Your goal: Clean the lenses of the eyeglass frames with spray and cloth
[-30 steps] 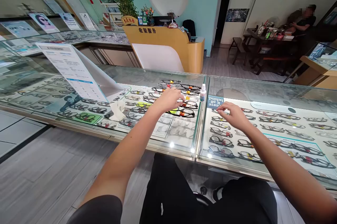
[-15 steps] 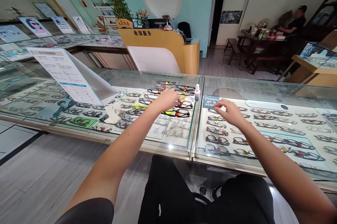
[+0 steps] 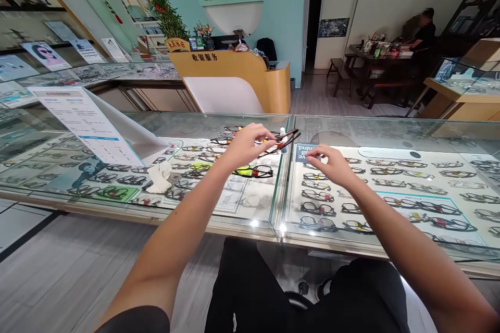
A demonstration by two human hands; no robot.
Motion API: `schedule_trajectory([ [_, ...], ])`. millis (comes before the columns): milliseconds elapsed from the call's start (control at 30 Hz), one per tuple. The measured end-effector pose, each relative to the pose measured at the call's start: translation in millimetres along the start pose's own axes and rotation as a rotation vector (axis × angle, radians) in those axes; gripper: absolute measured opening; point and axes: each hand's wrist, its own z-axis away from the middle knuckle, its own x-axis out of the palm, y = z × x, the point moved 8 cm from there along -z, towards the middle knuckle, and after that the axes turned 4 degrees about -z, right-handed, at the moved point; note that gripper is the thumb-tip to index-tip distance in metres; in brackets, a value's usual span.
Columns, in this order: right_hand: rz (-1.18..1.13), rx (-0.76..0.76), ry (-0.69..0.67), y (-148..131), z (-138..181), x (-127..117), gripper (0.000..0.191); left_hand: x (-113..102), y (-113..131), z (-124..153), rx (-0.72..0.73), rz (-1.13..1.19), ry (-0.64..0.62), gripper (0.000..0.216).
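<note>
My left hand is closed on a pair of dark-framed glasses, pinched between thumb and fingers above the glass counter. The glasses partly cover a small white bottle standing behind them. Below and behind this hand lie several more glasses, among them a black pair with a bright yellow-green patch on the countertop. My right hand hovers beside the counter's seam, over a blue printed card. Its fingers are loosely curved, thumb and fingertips slightly apart, with nothing visible between them.
A crumpled white cloth lies left of the glasses, by a tall folded sign. Rows of frames fill the glass display case. A cashier desk stands behind, and a person sits at a far table.
My left hand has lifted the glasses off the group on the counter, up and to the right. My right hand has shifted slightly in view, fingers still curved.
</note>
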Motion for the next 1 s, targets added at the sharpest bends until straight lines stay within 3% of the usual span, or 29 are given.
schedule_trajectory([
  [133, -0.228, -0.025, 0.069, -10.9, 0.7, -7.3, 0.025, 23.7, 34.7, -20.6, -0.043, 0.439, 0.141, 0.025],
  [233, -0.35, -0.017, 0.144, -11.4, 1.0, -17.1, 0.032, 49.9, 53.4, -33.1, -0.013, 0.637, 0.185, 0.027],
  [500, -0.407, -0.015, 0.175, -14.4, 2.4, -20.9, 0.031, 89.4, 47.3, -26.5, -0.032, 0.94, 0.224, 0.032],
  [800, -0.362, 0.036, 0.199, -10.1, 4.5, -18.3, 0.036, 99.7, 44.6, -20.7, -0.092, 1.068, 0.142, 0.046],
  [1000, -0.435, 0.046, 0.1, -5.8, 3.2, -5.3, 0.033, 94.4, 45.4, -19.1, -0.087, 1.079, 0.184, 0.045],
])
